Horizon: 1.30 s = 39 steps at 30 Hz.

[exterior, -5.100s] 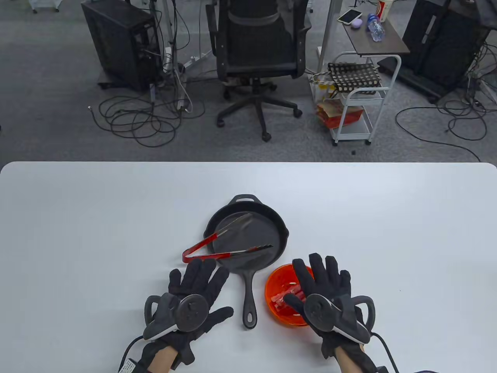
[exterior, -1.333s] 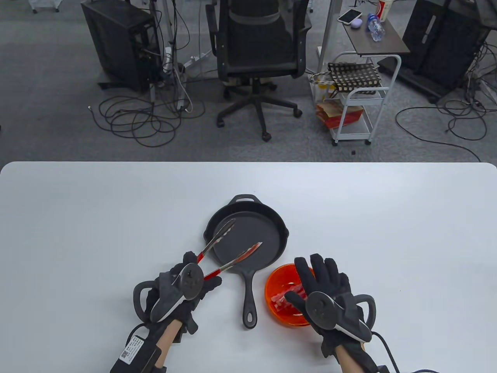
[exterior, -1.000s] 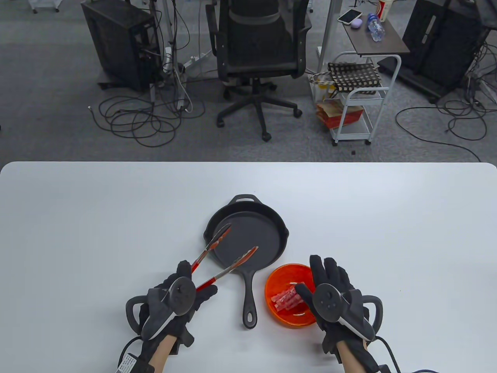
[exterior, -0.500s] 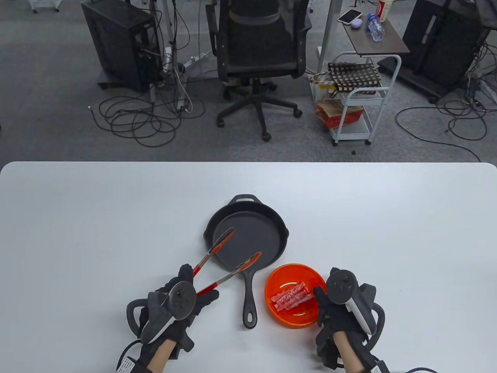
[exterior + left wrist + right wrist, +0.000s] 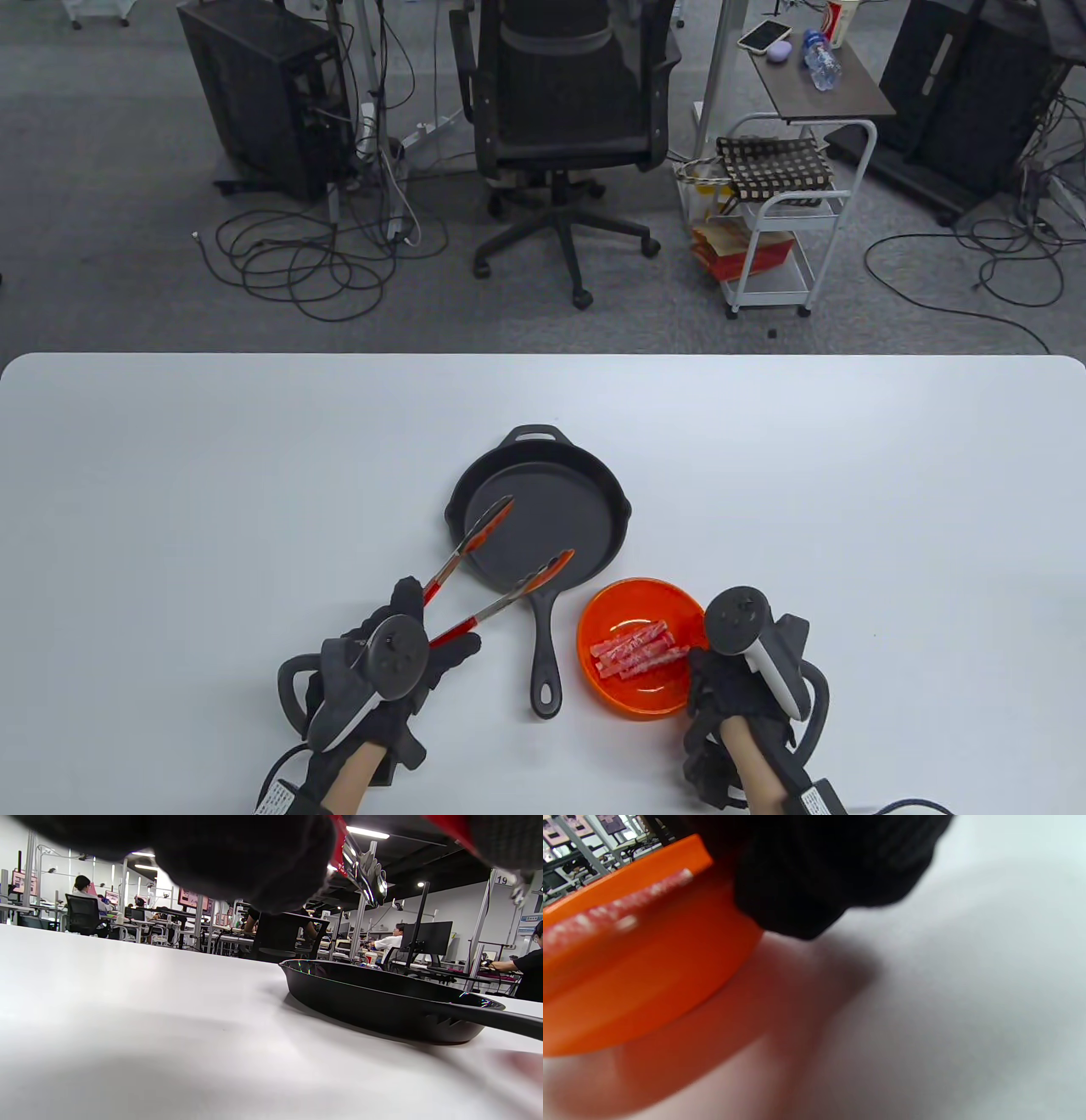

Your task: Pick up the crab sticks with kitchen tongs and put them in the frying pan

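Left hand [image 5: 399, 658] grips tongs [image 5: 492, 560], tips spread over frying pan [image 5: 543, 518]; crab sticks [image 5: 638, 652] in bowl [image 5: 594, 671] right of pan handle; right hand [image 5: 734, 679] seemingly holds bowl rim; next: swing tongs to bowl, pinch stick.

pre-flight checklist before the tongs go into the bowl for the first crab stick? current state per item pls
1. Tongs held: ok. The left hand grips the red handles.
2. Tong tips apart: ok. They are spread open above the near-left part of the frying pan.
3. Tongs empty: ok, nothing between the tips.
4. Crab sticks reachable: ok. They lie uncovered in the orange bowl.
5. Bowl steadied: cannot tell for certain. The right hand sits at the bowl's right rim; the right wrist view shows its fingers against the rim, but the grip itself is hidden.
6. Pan free for the drop: ok, no food in it.
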{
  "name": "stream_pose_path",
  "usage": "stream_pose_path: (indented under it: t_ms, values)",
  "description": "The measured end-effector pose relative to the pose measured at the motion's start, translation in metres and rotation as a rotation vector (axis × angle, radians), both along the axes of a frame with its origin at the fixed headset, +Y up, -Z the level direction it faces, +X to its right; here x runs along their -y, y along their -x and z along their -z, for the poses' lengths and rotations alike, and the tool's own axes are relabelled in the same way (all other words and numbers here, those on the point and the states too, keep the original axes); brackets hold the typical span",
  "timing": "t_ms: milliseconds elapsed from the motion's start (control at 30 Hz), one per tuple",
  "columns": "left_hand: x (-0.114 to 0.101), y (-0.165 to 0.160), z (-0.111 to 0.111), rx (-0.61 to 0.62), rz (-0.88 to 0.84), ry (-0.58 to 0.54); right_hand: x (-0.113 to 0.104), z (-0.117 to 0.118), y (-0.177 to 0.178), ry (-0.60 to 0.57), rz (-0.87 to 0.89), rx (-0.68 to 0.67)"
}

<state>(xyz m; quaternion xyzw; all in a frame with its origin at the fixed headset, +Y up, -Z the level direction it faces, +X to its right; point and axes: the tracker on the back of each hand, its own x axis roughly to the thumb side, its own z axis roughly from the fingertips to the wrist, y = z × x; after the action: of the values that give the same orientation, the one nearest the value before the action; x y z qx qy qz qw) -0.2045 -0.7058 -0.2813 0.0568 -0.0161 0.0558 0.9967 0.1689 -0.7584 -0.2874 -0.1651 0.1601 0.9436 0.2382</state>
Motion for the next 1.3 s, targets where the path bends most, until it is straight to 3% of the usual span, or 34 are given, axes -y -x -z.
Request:
stream_pose_path:
  t_ms: [433, 833, 1300]
  values:
    - [-0.001, 0.0, -0.001, 0.011, -0.021, -0.013, -0.005, -0.006, -0.021, -0.062, 0.34, 0.082]
    - [-0.005, -0.008, -0.007, 0.053, -0.039, -0.06, -0.034, -0.018, -0.037, -0.336, 0.383, 0.191]
    - [-0.01, -0.045, -0.026, 0.205, -0.014, -0.08, -0.033, -0.017, -0.016, -0.327, 0.354, 0.085]
